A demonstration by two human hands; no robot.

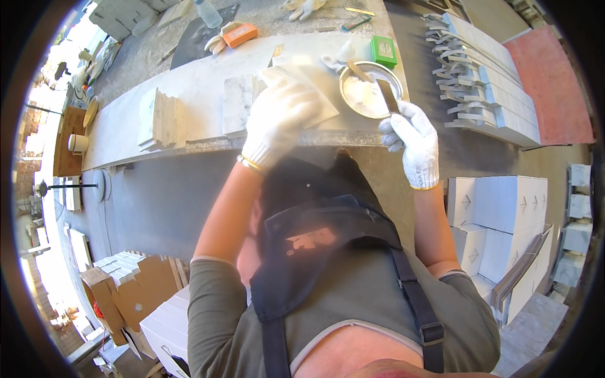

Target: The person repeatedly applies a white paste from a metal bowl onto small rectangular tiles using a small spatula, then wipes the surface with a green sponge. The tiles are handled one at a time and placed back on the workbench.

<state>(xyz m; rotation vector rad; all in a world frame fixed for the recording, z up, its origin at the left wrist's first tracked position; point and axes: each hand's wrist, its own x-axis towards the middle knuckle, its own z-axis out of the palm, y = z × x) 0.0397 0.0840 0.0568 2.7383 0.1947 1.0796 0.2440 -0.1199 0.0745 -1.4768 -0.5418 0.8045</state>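
My left hand (pixel 282 120), in a white knit glove, is over a pale marble tile (pixel 326 104) on the bench. Motion smears its fingers, so I cannot tell whether they grip the tile. In my gloved right hand (pixel 416 142) is a putty knife (pixel 387 96) with a dark flat blade, held at the right rim of a round metal tin (pixel 341 92). White paste (pixel 359 96) covers part of the tin's bottom, and a wooden stick (pixel 359 70) leans across its far rim. Left of my left hand stands a stack of marble tiles (pixel 236 107).
Another tile stack (pixel 155 120) stands farther left. Behind the tin are a green box (pixel 383 51) and a crumpled white glove (pixel 340 57). An orange box (pixel 240 35) and a clear bottle (pixel 208 14) lie farther back. White cartons (pixel 504 208) are piled at right.
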